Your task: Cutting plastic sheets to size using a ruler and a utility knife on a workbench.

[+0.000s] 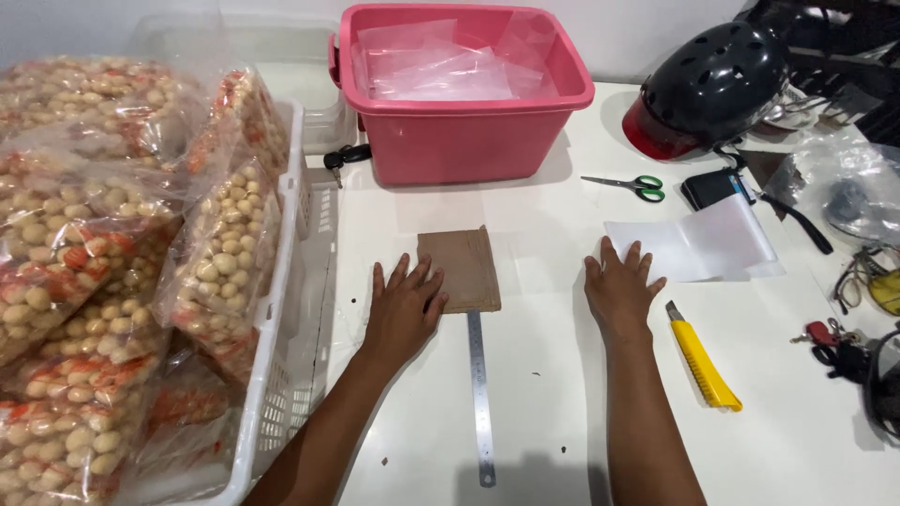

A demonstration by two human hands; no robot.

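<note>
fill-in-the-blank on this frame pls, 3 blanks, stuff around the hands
1. The left hand rests flat, its fingers on the edge of a brown ____ piece.
2. The steel ruler lies between the two ____.
3. Right of the right hand lies a utility knife coloured ____.

Missing words: cardboard; arms; yellow

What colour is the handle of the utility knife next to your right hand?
Yellow. The utility knife lies on the white table just right of the right hand, clearest in the head view.
</note>
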